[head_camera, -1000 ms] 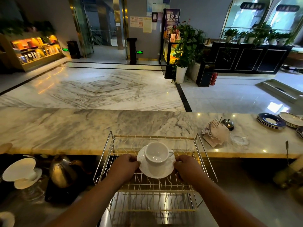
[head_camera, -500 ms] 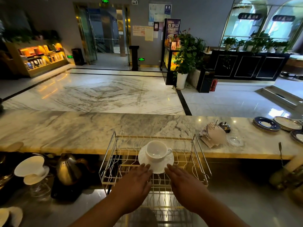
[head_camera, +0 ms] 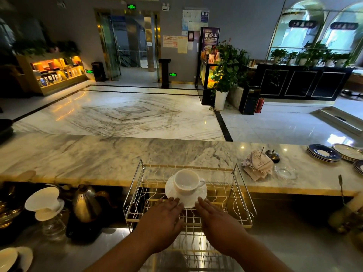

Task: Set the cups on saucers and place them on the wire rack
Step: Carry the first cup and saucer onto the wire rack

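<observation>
- In the head view, we see a white cup standing upright on a white saucer, its mouth up and its handle pointing to our right.
- The saucer lies flat on the upper tier of the wire rack, about midway across it, toward the near side.
- The rack's long axis runs left to right, along the marble desk behind it.
- Our left hand lies palm down with fingers spread flat, the fingertips at the saucer's near left rim; we cannot tell if they touch it.
- Our right hand is likewise flat and spread, holding nothing, its fingertips at the near right rim.
- To the left, below the desk, stand a metal kettle and a white dripper on a glass vessel.
- To the right on the desk we see a stack of paper slips, a small bell and stacked plates.
</observation>
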`<control>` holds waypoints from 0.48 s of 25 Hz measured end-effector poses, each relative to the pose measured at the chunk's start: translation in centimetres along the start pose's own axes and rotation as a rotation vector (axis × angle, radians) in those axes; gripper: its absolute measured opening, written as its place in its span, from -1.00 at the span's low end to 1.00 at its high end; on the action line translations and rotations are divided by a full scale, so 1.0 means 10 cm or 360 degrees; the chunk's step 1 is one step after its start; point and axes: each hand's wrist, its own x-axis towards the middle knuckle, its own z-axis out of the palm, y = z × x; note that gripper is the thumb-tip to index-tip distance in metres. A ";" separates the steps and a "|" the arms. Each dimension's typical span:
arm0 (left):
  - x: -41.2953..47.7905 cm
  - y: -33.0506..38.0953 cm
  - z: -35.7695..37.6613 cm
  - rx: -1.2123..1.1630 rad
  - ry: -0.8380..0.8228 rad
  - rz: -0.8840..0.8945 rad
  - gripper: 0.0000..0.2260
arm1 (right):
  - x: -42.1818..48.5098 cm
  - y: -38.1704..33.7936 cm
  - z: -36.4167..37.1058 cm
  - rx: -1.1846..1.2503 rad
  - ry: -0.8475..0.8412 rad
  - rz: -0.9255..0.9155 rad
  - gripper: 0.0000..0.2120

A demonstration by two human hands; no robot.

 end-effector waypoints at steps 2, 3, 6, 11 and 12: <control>0.00 -0.07 -0.03 0.0025 0.0001 -0.0038 -0.42 | 0.09 -0.04 0.01 0.0023 0.0023 -0.0002 -0.37; 0.00 -0.11 -0.04 0.0042 -0.0004 -0.0055 -0.41 | 0.14 -0.06 0.02 0.0030 0.0035 -0.0002 -0.36; 0.02 -0.25 -0.06 0.0070 -0.0049 -0.0104 -0.37 | 0.32 -0.14 0.02 0.0049 0.0060 -0.0008 -0.35; 0.09 -0.51 -0.09 0.0168 -0.0096 -0.0163 -0.33 | 0.65 -0.26 0.04 0.0043 0.0065 -0.0052 -0.35; 0.11 -0.56 -0.10 0.0184 -0.0096 -0.0179 -0.33 | 0.72 -0.27 0.04 0.0028 0.0058 -0.0062 -0.34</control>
